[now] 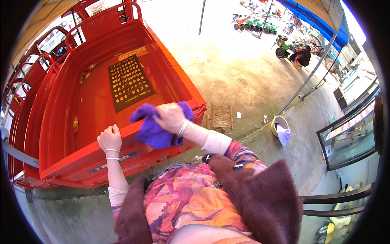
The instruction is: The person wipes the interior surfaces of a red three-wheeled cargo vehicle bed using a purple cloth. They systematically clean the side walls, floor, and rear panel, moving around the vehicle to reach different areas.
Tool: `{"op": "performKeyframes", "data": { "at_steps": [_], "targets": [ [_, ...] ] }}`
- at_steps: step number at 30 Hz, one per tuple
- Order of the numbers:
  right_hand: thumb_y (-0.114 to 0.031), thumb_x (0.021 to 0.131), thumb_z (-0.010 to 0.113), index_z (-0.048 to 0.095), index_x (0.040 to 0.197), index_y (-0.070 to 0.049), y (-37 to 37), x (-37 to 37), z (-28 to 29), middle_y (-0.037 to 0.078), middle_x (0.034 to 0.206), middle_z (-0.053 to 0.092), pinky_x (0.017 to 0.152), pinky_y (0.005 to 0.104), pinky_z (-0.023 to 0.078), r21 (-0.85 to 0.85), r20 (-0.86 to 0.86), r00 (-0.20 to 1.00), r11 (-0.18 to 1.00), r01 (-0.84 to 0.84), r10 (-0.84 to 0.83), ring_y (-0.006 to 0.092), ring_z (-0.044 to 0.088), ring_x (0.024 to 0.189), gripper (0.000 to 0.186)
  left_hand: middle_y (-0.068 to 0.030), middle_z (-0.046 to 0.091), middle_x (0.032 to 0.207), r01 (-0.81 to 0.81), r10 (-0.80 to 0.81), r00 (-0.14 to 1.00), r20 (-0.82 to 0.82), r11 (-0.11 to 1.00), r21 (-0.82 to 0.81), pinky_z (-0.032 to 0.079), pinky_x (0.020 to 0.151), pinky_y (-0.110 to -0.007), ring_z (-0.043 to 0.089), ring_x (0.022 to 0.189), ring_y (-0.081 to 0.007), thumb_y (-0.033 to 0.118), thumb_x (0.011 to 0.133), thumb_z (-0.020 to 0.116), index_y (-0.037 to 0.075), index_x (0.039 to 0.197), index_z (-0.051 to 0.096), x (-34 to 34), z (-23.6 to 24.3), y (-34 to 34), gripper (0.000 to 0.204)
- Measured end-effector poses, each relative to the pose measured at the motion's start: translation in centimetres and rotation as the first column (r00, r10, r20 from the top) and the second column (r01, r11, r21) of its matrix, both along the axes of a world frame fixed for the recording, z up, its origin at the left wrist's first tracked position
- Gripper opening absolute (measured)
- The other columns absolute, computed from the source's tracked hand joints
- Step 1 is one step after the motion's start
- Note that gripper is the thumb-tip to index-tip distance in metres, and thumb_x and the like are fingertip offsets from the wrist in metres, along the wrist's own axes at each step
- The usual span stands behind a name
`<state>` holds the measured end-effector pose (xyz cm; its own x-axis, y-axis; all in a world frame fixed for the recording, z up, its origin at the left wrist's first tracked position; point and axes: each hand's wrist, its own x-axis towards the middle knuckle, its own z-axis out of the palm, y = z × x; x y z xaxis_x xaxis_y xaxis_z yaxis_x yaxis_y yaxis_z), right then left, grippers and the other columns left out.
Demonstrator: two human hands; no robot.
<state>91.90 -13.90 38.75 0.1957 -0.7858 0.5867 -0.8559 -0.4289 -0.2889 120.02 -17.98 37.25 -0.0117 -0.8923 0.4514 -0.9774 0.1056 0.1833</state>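
Observation:
A purple cloth [156, 136] is bunched under my right hand [170, 117], whose fingers are closed on it. It drapes over the top edge of the red tailgate [77, 159], near the right corner of a cargo bed. Further left along that edge, my left hand [109, 139] grips the rim with its fingers curled over the inner side. Inside the red cargo bed [95, 95] lies a dark board [131, 83] covered in rows of yellow characters. A small yellowish item [76, 124] rests on the bed floor by the left wall.
More red cargo vehicles [28, 130] stand close on the left. Right of the bed are a small wooden stool [220, 116] and a bucket [279, 121] with a pale purple cloth [283, 135] over its rim. A slanted pole [310, 73] and a glass-paned frame [349, 134] stand farther right.

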Motion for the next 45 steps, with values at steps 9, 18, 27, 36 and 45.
{"op": "performKeyframes", "data": {
  "at_steps": [9, 18, 27, 36, 45],
  "targets": [
    [-0.032, 0.084, 0.071, 0.067, 0.077, -0.004, 0.1, -8.2, 0.1, 0.017, 0.079, 0.067, 0.072, 0.0465, 0.049, -0.034, 0.092, 0.971, 0.974, 0.223, -0.219, 0.0348, 0.065, 0.078, 0.029, -0.0126, 0.07, 0.076, -0.005, 0.007, 0.999, 0.036, 0.998, -0.064, 0.048, 0.072, -0.05, 0.067, 0.076, -0.0326, 0.036, 0.095, 0.054, 0.011, 0.072, 0.068, -0.1, -0.2, -0.2, 0.037],
    [-0.037, 0.09, 0.065, 0.069, 0.084, -0.003, -1.5, -8.2, -1.2, 0.019, 0.077, 0.067, 0.065, 0.0465, 0.05, -0.022, 0.194, 0.921, 0.937, 0.35, -0.339, 0.0381, 0.067, 0.074, 0.034, -0.0194, 0.06, 0.128, 0.564, -0.641, 0.701, -0.311, 0.766, -0.309, 0.042, 0.105, -0.045, 0.055, 0.12, -0.036, 0.036, 0.086, 0.073, 0.001, 0.13, 0.058, -10.1, 5.0, 1.4, 0.059],
    [-0.013, 0.098, 0.057, 0.07, 0.099, 0.0, 2.2, -14.5, -0.7, 0.003, 0.076, 0.064, 0.061, 0.0258, 0.048, 0.19, 0.872, 0.46, 0.982, -0.003, -0.167, 0.01, 0.059, 0.07, 0.018, -0.0302, 0.054, 0.122, 0.751, -0.648, 0.632, -0.425, 0.649, 0.126, 0.048, 0.098, -0.049, 0.056, 0.114, -0.0446, 0.058, 0.077, 0.075, 0.003, 0.132, 0.053, -22.0, 4.5, 2.4, 0.08],
    [-0.012, 0.1, 0.055, 0.068, 0.1, 0.001, 1.4, -14.3, -2.3, 0.002, 0.08, 0.063, 0.067, 0.0235, 0.047, -0.021, 0.941, 0.33, 0.96, 0.28, -0.075, 0.0088, 0.056, 0.072, 0.019, -0.0185, 0.055, 0.104, 0.741, -0.727, 0.611, -0.314, 0.664, -0.096, 0.051, 0.081, -0.046, 0.059, 0.091, -0.0366, 0.013, 0.081, 0.067, 0.007, 0.095, 0.059, -25.3, 1.9, 3.5, 0.018],
    [-0.011, 0.102, 0.055, 0.067, 0.099, 0.001, 0.9, -11.0, -3.3, 0.001, 0.079, 0.062, 0.066, 0.0209, 0.046, -0.056, 0.918, 0.397, 0.99, 0.127, 0.001, 0.0063, 0.054, 0.07, 0.018, -0.0143, 0.059, 0.107, 0.57, -0.605, 0.763, -0.227, 0.796, -0.204, 0.049, 0.086, -0.046, 0.059, 0.095, -0.0355, 0.01, 0.076, 0.066, 0.013, 0.103, 0.066, -16.5, 1.7, 4.3, 0.027]
  ]
}}
